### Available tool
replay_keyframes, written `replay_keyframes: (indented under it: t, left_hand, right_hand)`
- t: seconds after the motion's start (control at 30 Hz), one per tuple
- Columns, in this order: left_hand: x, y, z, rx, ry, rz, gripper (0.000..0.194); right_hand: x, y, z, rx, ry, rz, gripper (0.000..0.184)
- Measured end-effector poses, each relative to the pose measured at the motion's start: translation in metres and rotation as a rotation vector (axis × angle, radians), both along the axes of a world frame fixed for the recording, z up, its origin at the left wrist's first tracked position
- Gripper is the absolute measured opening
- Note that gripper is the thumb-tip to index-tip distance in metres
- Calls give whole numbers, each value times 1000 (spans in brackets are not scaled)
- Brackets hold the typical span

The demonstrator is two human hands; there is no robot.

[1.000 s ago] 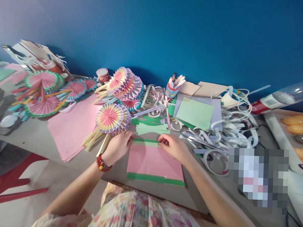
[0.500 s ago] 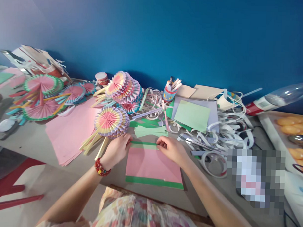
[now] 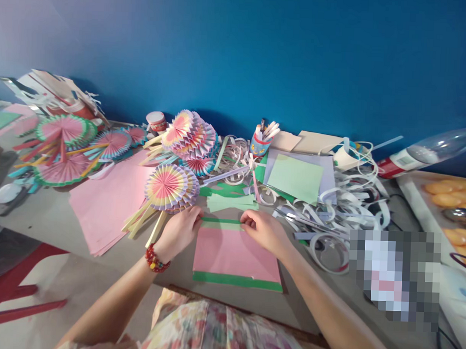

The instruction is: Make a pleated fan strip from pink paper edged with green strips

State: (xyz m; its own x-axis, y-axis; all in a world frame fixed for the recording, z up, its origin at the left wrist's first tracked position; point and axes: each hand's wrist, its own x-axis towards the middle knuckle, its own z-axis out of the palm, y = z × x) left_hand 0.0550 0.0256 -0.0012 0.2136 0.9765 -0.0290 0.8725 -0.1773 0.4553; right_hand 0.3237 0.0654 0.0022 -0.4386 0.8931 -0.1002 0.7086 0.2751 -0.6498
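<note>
both hands point(image 3: 181, 228) on pink sheet point(image 3: 236, 252)

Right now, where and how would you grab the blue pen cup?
I'd pinch the blue pen cup by its side walls, just under the red rim, coming from the front and above. It stands upright with its front wall in view. The pens stick up past the rim, so keep the fingers off them; the blue wall is behind.
</note>
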Motion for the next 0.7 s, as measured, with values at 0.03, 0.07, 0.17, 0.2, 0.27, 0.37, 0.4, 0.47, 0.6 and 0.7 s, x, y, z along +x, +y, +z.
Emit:
replay_keyframes:
  t: [0.03,0.07,0.17,0.2,0.27,0.37,0.4,0.47,0.6,0.7]
  left_hand:
    - [0,0,0,1,0,0,12]
    - [0,0,0,1,0,0,13]
    - [0,0,0,3,-1,1,13]
    - [0,0,0,3,-2,2,13]
    - [-1,-1,-1,3,-4,4,13]
    - [-1,-1,-1,3,-10,4,11]
    - [-1,0,-1,2,-13,3,11]
    - [-1,0,-2,1,-17,3,11]
    - [-1,-2,-1,2,-24,8,11]
    - [0,-4,-1,12,-28,16,10]
  right_hand:
    - [0,0,0,-1,-1,1,12]
    - [0,0,0,-2,-3,1,12]
    - [1,1,-1,0,-7,4,11]
    - [1,1,-1,1,-9,5,11]
    - [1,1,-1,4,-13,6,11]
    - [0,1,-2,11,-19,8,11]
    - [0,0,-2,14,-22,10,12]
    - [0,0,-2,20,-28,15,12]
    - [-1,-1,-2,43,-43,16,13]
    - [-1,-2,-1,60,-50,19,13]
